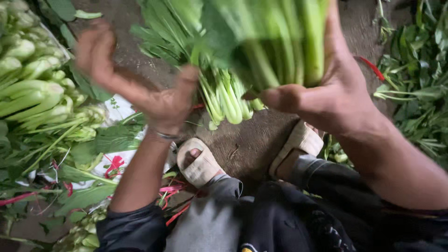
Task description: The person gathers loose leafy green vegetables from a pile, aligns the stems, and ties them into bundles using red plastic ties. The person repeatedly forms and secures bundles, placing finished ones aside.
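The right hand (326,95) is closed around a bunch of leafy greens (252,51), its pale stem ends pointing down toward the ground. The left hand (140,86) is spread open and blurred, holding nothing, just left of the bunch. Left of that hand lies a pile of greens (32,93); below both hands are 2 beige sandals (200,163).

Green leafy bunch (261,51), beige sandals (200,163), red ties (114,164), brown ground (247,144)

1 head-worn view, steeply downward, close above the hands (242,93)
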Tool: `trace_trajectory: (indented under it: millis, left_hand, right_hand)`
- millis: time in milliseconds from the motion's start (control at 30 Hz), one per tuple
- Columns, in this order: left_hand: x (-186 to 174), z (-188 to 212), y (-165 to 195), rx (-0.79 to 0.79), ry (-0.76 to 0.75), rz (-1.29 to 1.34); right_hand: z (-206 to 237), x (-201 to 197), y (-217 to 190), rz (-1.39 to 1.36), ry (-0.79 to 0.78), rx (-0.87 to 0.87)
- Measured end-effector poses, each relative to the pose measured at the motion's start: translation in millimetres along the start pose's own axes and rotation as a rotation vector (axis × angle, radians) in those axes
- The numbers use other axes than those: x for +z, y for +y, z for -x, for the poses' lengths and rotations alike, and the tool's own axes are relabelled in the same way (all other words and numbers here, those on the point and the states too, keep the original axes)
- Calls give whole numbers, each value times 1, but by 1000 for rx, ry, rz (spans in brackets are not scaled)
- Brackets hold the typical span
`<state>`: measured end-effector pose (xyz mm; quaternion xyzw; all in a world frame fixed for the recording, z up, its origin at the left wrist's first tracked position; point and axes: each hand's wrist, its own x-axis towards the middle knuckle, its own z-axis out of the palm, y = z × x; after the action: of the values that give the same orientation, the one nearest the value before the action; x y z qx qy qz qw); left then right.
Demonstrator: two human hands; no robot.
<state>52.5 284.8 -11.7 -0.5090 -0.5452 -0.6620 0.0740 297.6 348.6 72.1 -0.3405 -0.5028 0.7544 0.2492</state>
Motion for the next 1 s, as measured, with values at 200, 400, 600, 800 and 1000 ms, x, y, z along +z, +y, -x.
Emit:
trace_trajectory:
  millis: [200,400,600,800,1000]
  left_hand:
    - [36,136,-21,-1292,52,678]
    - [44,189,-35,-1674,-239,554]
    - [57,174,-43,-1110,-673,241]
    - [47,155,-62,-933,-697,93]
    - [53,164,-94,-1064,-784,79]
  right_hand:
    - [10,-7,88,-137,105,128]
    - [24,-10,174,106,185,275]
    - [21,-33,189,437,296,487]
    - [7,-56,183,1069,197,408]
    - [-6,-60,177,1184,343,157]
